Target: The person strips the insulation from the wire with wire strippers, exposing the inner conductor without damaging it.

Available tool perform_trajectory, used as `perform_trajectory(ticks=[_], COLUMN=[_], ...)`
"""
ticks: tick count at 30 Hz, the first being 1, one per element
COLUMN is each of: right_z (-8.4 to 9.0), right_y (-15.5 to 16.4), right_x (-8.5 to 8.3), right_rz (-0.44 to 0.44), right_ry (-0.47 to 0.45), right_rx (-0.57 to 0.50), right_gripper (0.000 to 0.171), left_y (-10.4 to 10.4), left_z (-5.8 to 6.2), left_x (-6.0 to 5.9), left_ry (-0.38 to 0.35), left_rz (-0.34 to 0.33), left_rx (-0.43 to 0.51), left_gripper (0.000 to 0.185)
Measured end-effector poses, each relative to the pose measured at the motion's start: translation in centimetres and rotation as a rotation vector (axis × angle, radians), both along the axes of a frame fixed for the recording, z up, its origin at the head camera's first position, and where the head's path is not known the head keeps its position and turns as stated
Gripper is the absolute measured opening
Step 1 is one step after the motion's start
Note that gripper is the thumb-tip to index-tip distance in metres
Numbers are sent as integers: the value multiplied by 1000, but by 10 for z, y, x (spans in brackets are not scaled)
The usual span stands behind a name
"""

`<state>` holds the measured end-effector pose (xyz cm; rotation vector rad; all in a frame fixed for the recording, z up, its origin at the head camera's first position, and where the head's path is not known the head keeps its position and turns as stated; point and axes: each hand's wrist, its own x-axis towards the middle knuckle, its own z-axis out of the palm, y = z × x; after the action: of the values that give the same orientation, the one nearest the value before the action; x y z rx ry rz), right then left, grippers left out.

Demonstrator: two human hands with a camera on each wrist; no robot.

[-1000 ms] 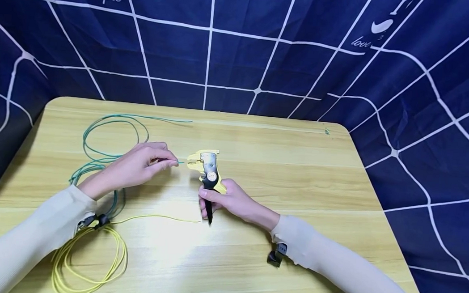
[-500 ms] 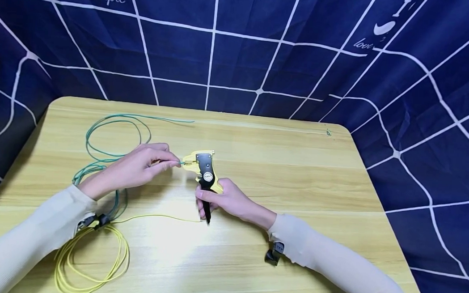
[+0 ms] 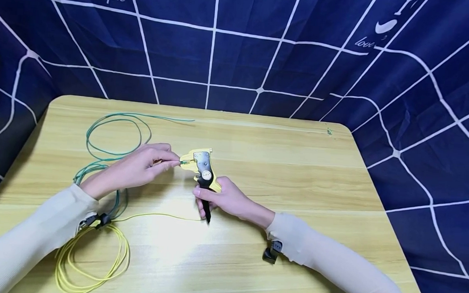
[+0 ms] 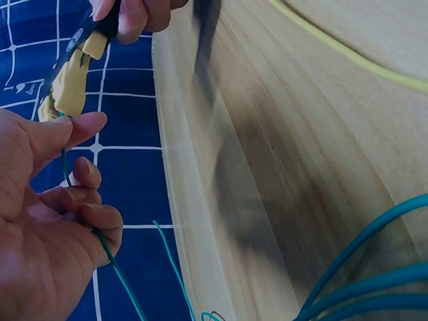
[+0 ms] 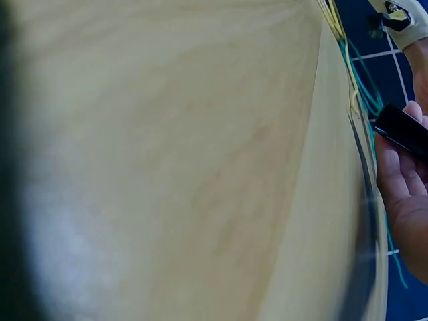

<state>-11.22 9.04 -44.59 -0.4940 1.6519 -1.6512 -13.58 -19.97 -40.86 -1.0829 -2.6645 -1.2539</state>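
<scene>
My left hand pinches the end of a green wire between thumb and fingertips; the wire's free end sits in the nose of a yellow and black wire stripper. In the left wrist view the green wire runs through my left hand toward the stripper's yellow head. My right hand grips the stripper's handles. In the right wrist view only part of my right hand and a black handle show.
The green wire lies coiled on the wooden table at the back left. A yellow wire is coiled at the front left, one strand running under the stripper. A blue cloth with white lines surrounds the table.
The stripper has moved left toward my left hand, and the green wire's tip, earlier apart from its nose, is now inside it.
</scene>
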Motion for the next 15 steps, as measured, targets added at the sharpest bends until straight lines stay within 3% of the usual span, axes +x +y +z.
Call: perform_trajectory(ticks=[15], right_z=[-3], right_y=[-2], right_x=[3], right_rz=[3], right_ry=[31], right_rx=[-21], right_gripper=[33], left_y=[1], left_z=[-2], left_x=[2], left_ry=[9], left_rz=[-4], left_rx=[53], left_gripper=[16])
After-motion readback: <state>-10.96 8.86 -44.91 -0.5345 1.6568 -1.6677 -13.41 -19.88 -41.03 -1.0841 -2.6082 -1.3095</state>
